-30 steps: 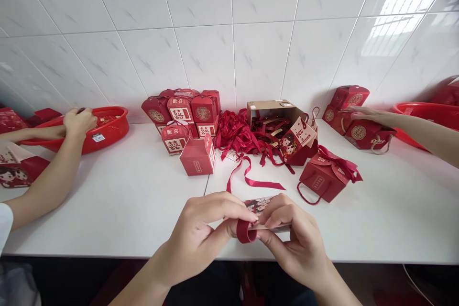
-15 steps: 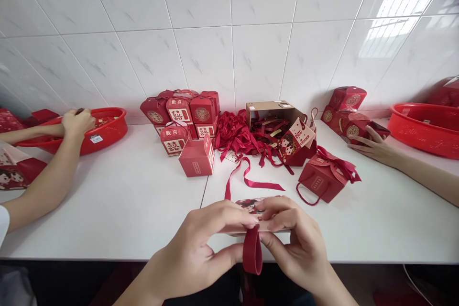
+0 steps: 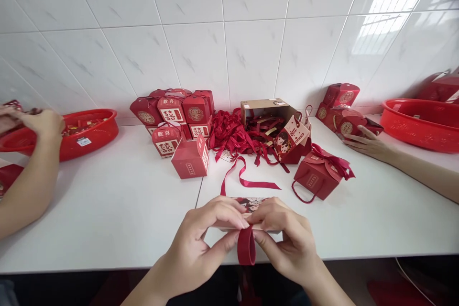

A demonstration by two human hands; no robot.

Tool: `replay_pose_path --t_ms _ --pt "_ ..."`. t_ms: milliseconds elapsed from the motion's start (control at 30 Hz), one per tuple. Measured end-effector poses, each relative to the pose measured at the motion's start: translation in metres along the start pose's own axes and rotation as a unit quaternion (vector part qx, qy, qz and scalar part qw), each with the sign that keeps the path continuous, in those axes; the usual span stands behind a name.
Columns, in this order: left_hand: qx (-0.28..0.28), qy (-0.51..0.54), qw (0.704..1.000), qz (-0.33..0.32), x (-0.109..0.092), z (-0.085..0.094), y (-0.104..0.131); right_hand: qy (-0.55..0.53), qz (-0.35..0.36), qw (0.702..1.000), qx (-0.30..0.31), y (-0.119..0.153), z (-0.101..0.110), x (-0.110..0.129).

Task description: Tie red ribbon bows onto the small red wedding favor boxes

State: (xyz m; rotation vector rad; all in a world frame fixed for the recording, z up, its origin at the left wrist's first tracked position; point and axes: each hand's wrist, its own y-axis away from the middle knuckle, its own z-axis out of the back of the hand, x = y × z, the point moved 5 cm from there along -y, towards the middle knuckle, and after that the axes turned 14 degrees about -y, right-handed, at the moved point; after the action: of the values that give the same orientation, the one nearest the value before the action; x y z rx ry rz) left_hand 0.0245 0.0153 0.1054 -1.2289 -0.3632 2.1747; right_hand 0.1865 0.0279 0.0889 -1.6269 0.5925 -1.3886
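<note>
At the table's near edge, my left hand (image 3: 204, 236) and my right hand (image 3: 292, 241) grip one small gift box (image 3: 253, 204) from both sides. Its printed cartoon face shows between my fingers; much of the rest is hidden. A dark red strap (image 3: 246, 247) hangs in a loop off the near side, with my thumbs on either side of it and fingertips pressed where it meets the box. Just beyond lies a crimson ribbon (image 3: 258, 184). A closed red gift box (image 3: 317, 174) with a bow and cord handle stands to the right.
Behind are stacked red boxes (image 3: 170, 110), a heap of ribbons (image 3: 231, 136) and a carton (image 3: 263, 104) of straps. Red basins (image 3: 102, 136) (image 3: 416, 126) stand left and right. A co-worker's arm (image 3: 39, 167) reaches in at left, another person's hand (image 3: 369, 143) at right.
My hands have drawn closer together around the strap, fingertips nearer its base. The view has shifted slightly. At left, the co-worker's hand has moved leftward from the basin towards a box.
</note>
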Motion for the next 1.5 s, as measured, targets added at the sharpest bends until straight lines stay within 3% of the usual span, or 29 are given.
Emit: replay_pose_path --t_ms 267,600,867,967,1067,1167,1233,1333,1433,1500 --pt "0.045 0.048 0.993 0.102 0.008 -0.009 -0.004 -0.001 -0.012 0.999 -0.030 0.003 0.006 -0.004" --pt "0.037 0.094 0.994 0.041 0.009 -0.017 -0.011 -0.039 -0.068 0.994 -0.070 0.006 0.007 -0.015" --pt "0.047 0.083 0.994 0.054 0.017 -0.015 -0.014 -0.133 -0.139 0.974 -0.117 0.014 0.006 -0.028" --pt "0.049 0.077 0.993 0.077 0.023 -0.015 -0.013 -0.183 -0.160 0.961 -0.129 0.015 0.003 -0.034" --pt "0.016 0.068 0.991 0.117 0.033 -0.017 -0.010 -0.201 -0.210 0.948 -0.132 0.020 0.002 -0.046" --pt "-0.031 0.046 0.980 0.191 0.049 -0.025 -0.002 -0.113 -0.268 0.952 -0.091 0.030 0.007 -0.056" --pt "-0.054 0.019 0.969 0.240 0.059 -0.030 0.008 -0.011 -0.273 0.961 -0.037 0.035 0.016 -0.056" --pt "-0.068 -0.039 0.957 0.279 0.070 -0.034 0.024 0.110 -0.215 0.970 0.010 0.022 0.046 -0.047" --pt "-0.060 -0.078 0.948 0.301 0.078 -0.037 0.039 0.254 -0.145 0.956 -0.012 -0.022 0.095 -0.039" --pt "-0.075 -0.078 0.942 0.318 0.083 -0.040 0.047 0.374 -0.145 0.916 -0.031 -0.062 0.130 -0.046"
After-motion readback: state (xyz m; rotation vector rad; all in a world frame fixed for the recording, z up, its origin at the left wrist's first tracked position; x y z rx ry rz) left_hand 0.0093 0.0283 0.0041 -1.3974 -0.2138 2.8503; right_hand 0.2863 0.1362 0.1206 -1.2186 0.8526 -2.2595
